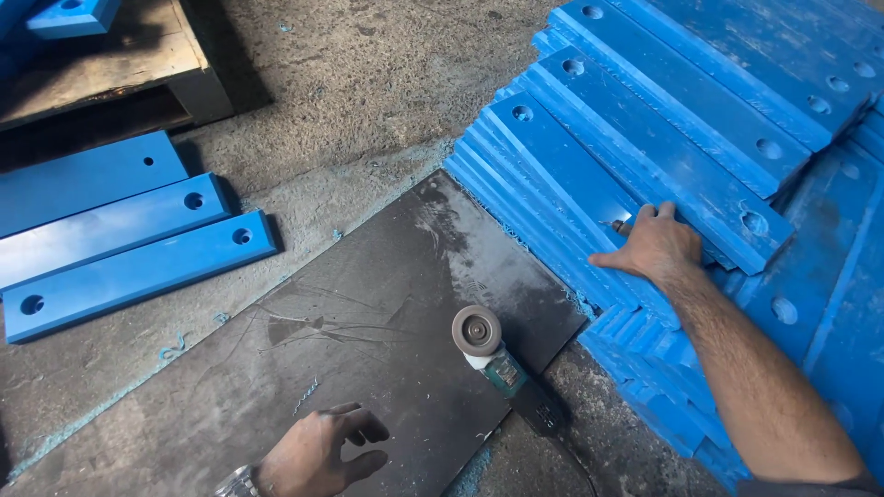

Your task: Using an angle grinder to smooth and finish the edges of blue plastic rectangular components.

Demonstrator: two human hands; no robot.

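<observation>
My right hand (656, 247) reaches out over a leaning stack of blue plastic bars (589, 175) with round holes near their ends. Its fingers rest on the edge of one bar, and a small metal tool tip (619, 224) shows at the fingertips. My left hand (318, 451), a watch on its wrist, hovers low over a dark scratched sheet (368, 304) on the floor, fingers loosely curled and holding nothing. An angle grinder (497, 359) with a teal body and a grey disc lies on the sheet between my hands.
Three blue bars (120, 248) lie side by side on the concrete floor at left. A wooden pallet (101, 64) with another blue piece (74, 14) sits at top left. Blue shavings are scattered over the floor.
</observation>
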